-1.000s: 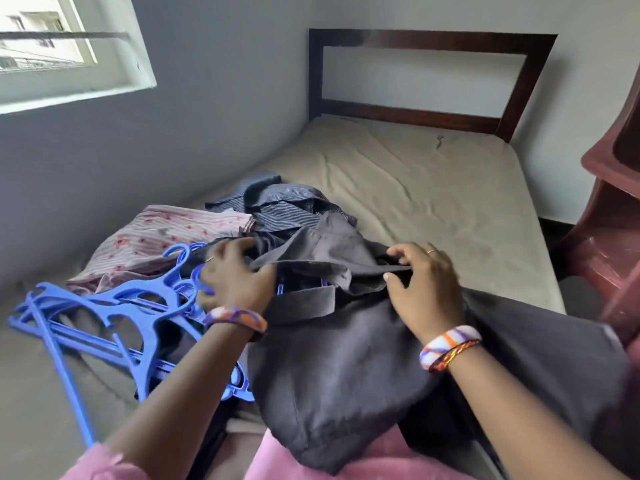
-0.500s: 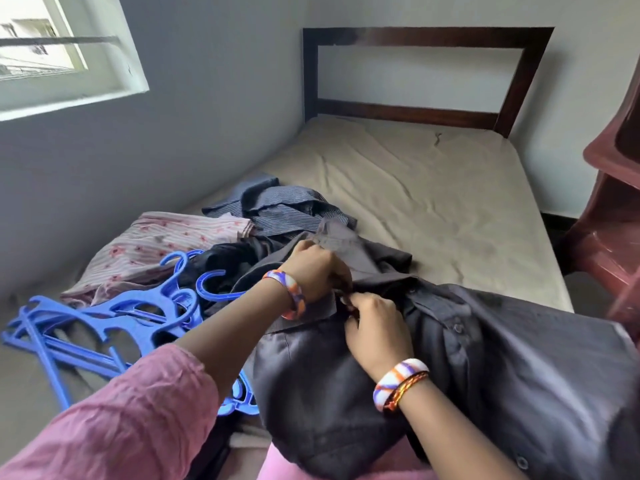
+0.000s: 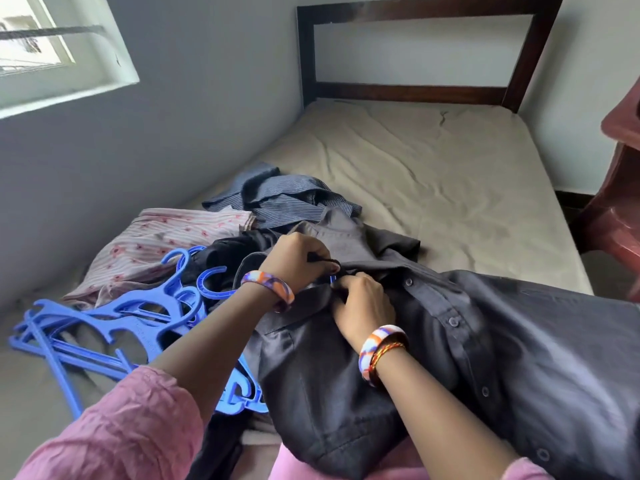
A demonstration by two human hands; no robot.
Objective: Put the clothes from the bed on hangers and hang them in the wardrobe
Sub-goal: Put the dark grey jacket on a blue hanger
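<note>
A dark grey button-up shirt (image 3: 467, 362) lies spread across the near end of the bed (image 3: 433, 174). My left hand (image 3: 294, 263) pinches the shirt's collar edge from the left. Right beside it my right hand (image 3: 363, 306) grips the front placket at the collar. A sliver of blue hanger shows between my hands under the collar. A pile of blue plastic hangers (image 3: 114, 320) lies to the left on the bed. Behind lie a pink floral striped garment (image 3: 166, 240) and a blue striped shirt (image 3: 287, 199).
The dark wooden headboard (image 3: 426, 91) stands at the far end against the wall. A window (image 3: 45, 46) is at the upper left. A reddish-brown piece of furniture (image 3: 620, 202) stands right of the bed. Black cloth lies under the hangers near the bed's front edge.
My hands have come together at the collar; a second ago they were apart on the shirt. My left arm has swung right over the hangers. The shirt's front now lies spread to the right.
</note>
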